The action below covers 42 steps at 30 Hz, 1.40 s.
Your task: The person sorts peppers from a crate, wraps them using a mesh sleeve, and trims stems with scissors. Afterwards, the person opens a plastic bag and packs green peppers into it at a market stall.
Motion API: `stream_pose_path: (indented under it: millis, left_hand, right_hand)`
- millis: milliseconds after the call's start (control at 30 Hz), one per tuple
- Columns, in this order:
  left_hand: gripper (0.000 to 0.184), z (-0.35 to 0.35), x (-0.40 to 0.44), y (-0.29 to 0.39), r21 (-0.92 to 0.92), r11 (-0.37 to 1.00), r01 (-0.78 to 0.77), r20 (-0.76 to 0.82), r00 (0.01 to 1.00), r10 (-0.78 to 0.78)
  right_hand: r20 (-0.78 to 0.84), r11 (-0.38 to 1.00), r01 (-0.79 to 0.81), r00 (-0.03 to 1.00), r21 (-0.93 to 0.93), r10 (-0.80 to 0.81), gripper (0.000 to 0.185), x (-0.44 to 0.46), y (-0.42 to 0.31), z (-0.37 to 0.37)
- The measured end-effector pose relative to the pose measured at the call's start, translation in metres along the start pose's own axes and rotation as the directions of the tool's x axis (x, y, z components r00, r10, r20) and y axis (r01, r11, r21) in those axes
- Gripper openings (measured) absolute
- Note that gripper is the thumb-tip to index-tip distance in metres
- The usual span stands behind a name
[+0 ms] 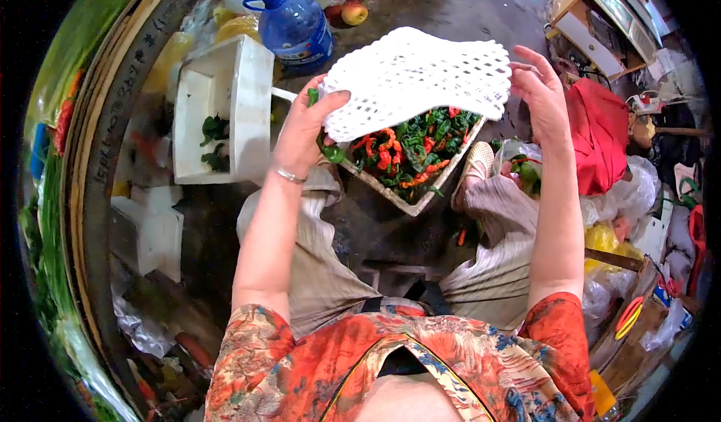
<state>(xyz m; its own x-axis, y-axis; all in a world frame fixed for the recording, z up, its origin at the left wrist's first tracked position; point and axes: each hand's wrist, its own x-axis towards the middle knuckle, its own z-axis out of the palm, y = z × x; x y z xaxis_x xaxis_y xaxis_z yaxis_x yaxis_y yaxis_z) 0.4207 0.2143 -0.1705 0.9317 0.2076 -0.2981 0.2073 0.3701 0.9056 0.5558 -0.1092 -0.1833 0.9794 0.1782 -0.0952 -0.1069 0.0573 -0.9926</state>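
A white mesh sheet (417, 76), like foam netting, covers the far part of a pale box (411, 207). Red and green chili peppers (405, 146) fill the box's uncovered near part. My left hand (306, 125) grips the sheet's left edge, its thumb on top. A green pepper (330, 152) shows just below that hand; whether the fingers touch it I cannot tell. At the sheet's right edge is my right hand (542, 95), fingers apart and curved, the fingertips at the mesh.
On the left stands a white foam box (255, 114) with some green leaves inside, beside a blue water jug (295, 35). A red bag (595, 137) lies right of my right arm. Wooden furniture (601, 28) stands at far right. My shoes flank the pepper box.
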Motion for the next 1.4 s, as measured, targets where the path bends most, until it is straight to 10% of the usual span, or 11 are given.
stream_pose_path:
  millis: [67,267,400,600,733,1000,1133,1267,1333,1400]
  left_hand:
    - [0.043,-0.007,0.002,-0.003,0.021,0.999,-0.026,0.069,0.997,0.024]
    - [0.048,-0.005,0.001,-0.008,0.166,0.979,0.115,0.153,0.978,-0.141]
    - [0.055,-0.009,0.006,-0.011,0.162,0.967,0.199,0.323,0.915,-0.242]
    - [0.051,0.002,0.01,-0.011,0.168,0.936,0.309,0.251,0.905,-0.343]
    - [0.049,-0.001,0.019,-0.019,0.231,0.972,0.039,-0.174,0.985,0.001]
    - [0.061,0.042,0.002,-0.027,0.271,0.932,-0.243,0.027,0.969,0.245]
    - [0.076,0.05,0.002,-0.043,0.709,0.641,-0.292,0.037,0.924,0.38]
    - [0.059,0.024,0.012,-0.054,0.802,0.577,-0.157,0.046,0.978,0.202]
    - [0.04,0.011,0.013,-0.059,0.857,0.467,-0.216,0.087,0.956,0.282]
    - [0.032,0.002,0.014,-0.059,0.784,0.617,-0.063,0.032,0.998,0.06]
  right_hand:
    - [0.143,0.989,0.136,0.982,-0.056,-0.127,0.054,-0.002,0.0,0.002]
    - [0.501,0.989,-0.107,0.865,0.101,0.042,0.071,-0.021,-0.011,0.034]
    - [0.405,0.892,-0.323,0.896,0.316,0.181,0.035,-0.01,0.039,0.004]
    - [0.162,0.958,-0.152,0.98,0.245,0.115,0.021,-0.023,0.0,0.025]
    - [0.055,0.964,-0.128,0.991,0.232,0.118,0.022,-0.021,0.005,0.037]
    - [-0.031,0.991,0.03,0.999,-0.131,-0.035,0.044,-0.022,0.041,0.08]
    - [0.032,0.966,0.077,0.997,-0.248,-0.071,0.045,-0.024,0.05,0.083]
    - [0.031,0.957,-0.055,0.997,-0.284,0.067,0.046,-0.032,0.031,0.081]
    - [-0.011,0.977,-0.215,0.976,0.006,0.215,0.045,-0.035,0.02,0.079]
    - [-0.028,0.967,-0.251,0.967,0.046,0.253,0.038,-0.031,0.025,0.072]
